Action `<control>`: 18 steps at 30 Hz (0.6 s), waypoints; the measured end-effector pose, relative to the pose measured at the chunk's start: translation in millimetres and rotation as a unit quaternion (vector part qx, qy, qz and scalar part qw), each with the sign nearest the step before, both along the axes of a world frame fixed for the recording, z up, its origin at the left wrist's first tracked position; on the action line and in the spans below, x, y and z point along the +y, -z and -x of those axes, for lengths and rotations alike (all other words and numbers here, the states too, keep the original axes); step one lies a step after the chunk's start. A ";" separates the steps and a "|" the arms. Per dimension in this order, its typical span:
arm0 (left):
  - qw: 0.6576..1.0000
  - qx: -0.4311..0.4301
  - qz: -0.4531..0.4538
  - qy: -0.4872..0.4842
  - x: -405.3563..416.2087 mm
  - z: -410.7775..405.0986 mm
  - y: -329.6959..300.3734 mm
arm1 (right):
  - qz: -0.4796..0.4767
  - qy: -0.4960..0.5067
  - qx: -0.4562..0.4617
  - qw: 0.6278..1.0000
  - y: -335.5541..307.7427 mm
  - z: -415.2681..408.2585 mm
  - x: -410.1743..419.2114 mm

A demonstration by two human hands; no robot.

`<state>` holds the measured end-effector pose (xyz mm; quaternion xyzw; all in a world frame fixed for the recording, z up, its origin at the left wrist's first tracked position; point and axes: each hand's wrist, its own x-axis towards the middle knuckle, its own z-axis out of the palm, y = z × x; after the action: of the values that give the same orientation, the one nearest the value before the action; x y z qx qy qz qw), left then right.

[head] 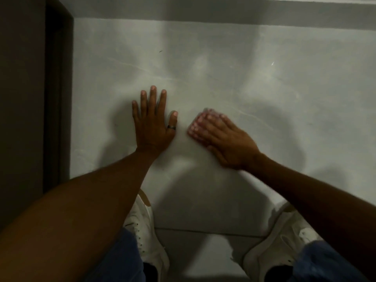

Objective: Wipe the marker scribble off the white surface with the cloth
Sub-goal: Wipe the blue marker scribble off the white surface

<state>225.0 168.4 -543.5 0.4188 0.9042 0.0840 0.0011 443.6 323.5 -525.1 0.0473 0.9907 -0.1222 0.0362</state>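
Here the right hand (pixel 223 139), fingers flat, presses a pinkish cloth (pixel 196 127); left hand (pixel 153 123) splayed, empty. No scribble shows, so blurred strokes may miss it.

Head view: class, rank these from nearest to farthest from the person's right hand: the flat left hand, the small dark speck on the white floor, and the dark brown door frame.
From the right hand:
1. Flat left hand, just to its left on the floor.
2. Small dark speck, up and left, farther out on the white floor.
3. Dark brown door frame, at the far left edge.
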 end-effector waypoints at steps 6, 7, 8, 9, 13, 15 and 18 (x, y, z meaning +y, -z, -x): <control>1.000 0.003 -0.001 0.002 -1.8 1.6 4.0 | 0.018 0.260 -0.013 0.965 -16.5 46.1 60.4; 1.000 0.003 0.000 0.002 -1.9 1.7 4.8 | 0.030 0.302 -0.021 0.952 -19.1 60.2 69.1; 1.000 0.005 0.002 0.001 -2.0 1.7 5.4 | 0.039 0.340 -0.029 0.939 -21.2 75.6 75.8; 1.000 0.006 0.005 -0.001 -2.0 1.8 5.9 | 0.046 0.370 -0.034 0.927 -22.3 91.0 80.4; 1.000 0.001 0.012 0.001 -1.6 2.0 5.2 | 0.072 0.394 -0.039 0.916 -24.1 133.9 86.8; 1.000 0.001 0.019 0.003 -2.4 2.9 6.4 | 0.063 0.351 -0.036 0.933 -23.9 140.3 81.6; 1.000 -0.007 0.023 0.004 -4.5 4.6 7.6 | 0.057 0.255 -0.039 0.964 -22.3 131.4 58.9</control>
<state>220.4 163.9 -551.0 0.4216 0.9042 0.0657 0.0177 312.2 382.4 -502.9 0.3009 0.9351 -0.1816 0.0449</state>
